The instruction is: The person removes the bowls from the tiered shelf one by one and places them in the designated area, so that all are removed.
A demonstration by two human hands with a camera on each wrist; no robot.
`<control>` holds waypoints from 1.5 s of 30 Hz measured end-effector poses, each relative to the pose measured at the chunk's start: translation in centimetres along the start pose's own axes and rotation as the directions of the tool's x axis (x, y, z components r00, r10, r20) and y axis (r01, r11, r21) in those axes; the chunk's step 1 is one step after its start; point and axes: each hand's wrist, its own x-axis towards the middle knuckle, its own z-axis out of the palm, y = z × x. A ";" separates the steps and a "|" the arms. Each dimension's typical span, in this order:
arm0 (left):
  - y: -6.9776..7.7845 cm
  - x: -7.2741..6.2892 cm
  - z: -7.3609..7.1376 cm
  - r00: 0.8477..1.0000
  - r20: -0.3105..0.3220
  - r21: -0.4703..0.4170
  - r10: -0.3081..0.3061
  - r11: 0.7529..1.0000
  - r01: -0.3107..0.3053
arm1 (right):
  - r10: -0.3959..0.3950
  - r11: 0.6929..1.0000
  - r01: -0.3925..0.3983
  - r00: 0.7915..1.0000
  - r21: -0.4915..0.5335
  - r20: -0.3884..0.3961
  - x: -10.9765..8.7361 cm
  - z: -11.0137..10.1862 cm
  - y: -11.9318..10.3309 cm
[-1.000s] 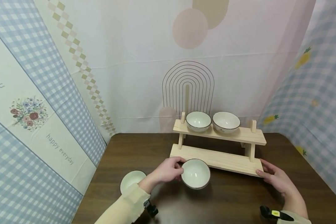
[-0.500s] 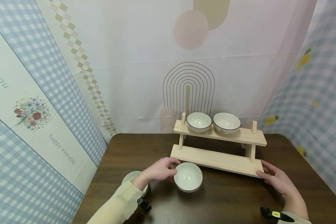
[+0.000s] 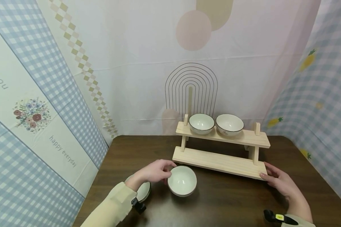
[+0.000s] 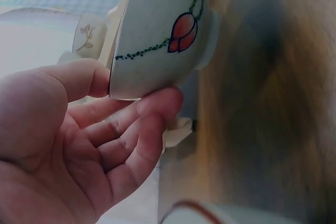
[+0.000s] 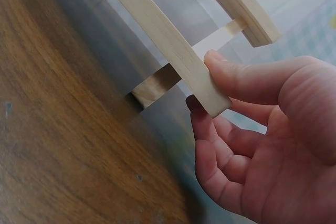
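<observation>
My left hand [image 3: 154, 171] pinches the rim of a white bowl [image 3: 182, 181] between thumb and fingers. The left wrist view shows a red flower and green dotted vine on the outside of this bowl [image 4: 157, 40], which is clear of the table there. My right hand [image 3: 281, 181] grips the right end of the lower board of a two-tier wooden shelf [image 3: 216, 159], thumb on top and fingers beneath in the right wrist view. A second bowl [image 3: 143, 190] stands on the table under my left forearm, partly hidden by it.
Two dark-rimmed white bowls, a left one [image 3: 201, 123] and a right one [image 3: 229, 124], sit side by side on the upper board. The shelf stands toward the back of the dark wooden table [image 3: 230, 201], with a patterned cloth [image 3: 136, 94] hanging behind.
My left hand has moved left and slightly toward me with the bowl, away from the shelf. The right hand and the shelf stay where they were.
</observation>
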 end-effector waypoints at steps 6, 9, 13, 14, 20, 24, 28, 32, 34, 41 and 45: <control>-0.5 -0.6 -0.9 1.000 0.011 0.032 0.013 0.999 -0.014 | 0.002 1.000 -0.002 1.000 -0.003 0.001 -0.2 0.1 -0.1; -0.7 -0.9 -1.2 1.000 0.020 0.024 0.023 0.999 -0.024 | 0.006 1.000 -0.006 1.000 -0.005 -0.006 -0.4 0.0 -0.2; -1.0 -1.2 -1.4 0.999 0.030 0.025 0.029 0.999 -0.030 | -0.001 1.000 0.001 1.000 -0.006 -0.006 -0.5 0.0 -0.2; -1.1 -1.3 -1.5 0.999 0.030 0.030 0.030 0.999 -0.031 | -0.001 1.000 0.001 1.000 -0.007 -0.006 -0.5 0.0 -0.2; -1.7 -2.0 -1.8 0.999 0.039 0.062 0.024 0.998 -0.027 | 0.007 1.000 -0.007 1.000 -0.001 -0.015 -1.4 0.4 -0.1; -1.9 -2.5 -1.9 0.998 0.055 0.087 0.033 0.995 -0.038 | 0.005 1.000 -0.004 1.000 0.007 -0.020 -2.0 0.7 -0.1; -2.1 -3.0 -2.0 0.996 0.075 0.111 0.048 0.992 -0.056 | 0.005 1.000 -0.005 1.000 0.010 -0.024 -2.6 1.1 0.0; -2.4 -3.3 -2.2 0.994 0.095 0.120 0.056 0.990 -0.068 | 0.015 1.000 -0.014 0.999 0.010 -0.031 -2.8 1.3 -0.1; -2.5 -3.4 -2.3 0.993 0.102 0.126 0.062 0.989 -0.075 | 0.016 1.000 -0.016 0.999 0.008 -0.031 -2.8 1.3 -0.1; -3.0 -3.6 -2.8 0.991 0.118 0.169 0.067 0.982 -0.087 | 0.016 1.000 -0.016 0.999 0.003 -0.029 -2.8 1.3 -0.1; -3.2 -3.8 -2.9 0.990 0.130 0.183 0.059 0.980 -0.082 | 0.015 1.000 -0.015 0.999 0.011 -0.030 -2.9 1.3 -0.2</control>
